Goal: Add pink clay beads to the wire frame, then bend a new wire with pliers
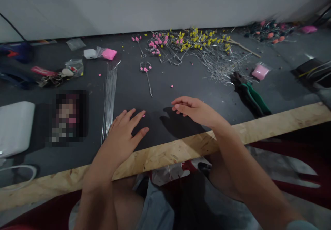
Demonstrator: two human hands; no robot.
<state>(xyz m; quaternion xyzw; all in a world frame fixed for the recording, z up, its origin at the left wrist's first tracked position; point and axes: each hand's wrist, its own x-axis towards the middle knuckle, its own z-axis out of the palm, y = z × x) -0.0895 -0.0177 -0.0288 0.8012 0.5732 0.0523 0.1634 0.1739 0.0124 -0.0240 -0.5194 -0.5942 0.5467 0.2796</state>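
My left hand [126,132] is spread over the dark tabletop, with its fingers apart and nothing in them. A tiny pink piece [144,115] shows at its index fingertip; whether they touch I cannot tell. Beside that hand lies a bundle of straight metal wires [110,92]. My right hand [192,108] hovers over the table, fingers loosely bent and no object visible in it. Ahead of both hands rests a twisted wire stem with small pink pieces on its looped head [146,69]. A small pink ball [172,86] sits to the right of the stem.
Wire stems with yellow tips [196,39] and pink tips [157,43] heap at the back. Green-handled pliers [254,97] lie right, near a pink packet [260,71]. Left are another pink packet [109,53] and a white box [17,128]. A wooden edge [160,159] borders the front.
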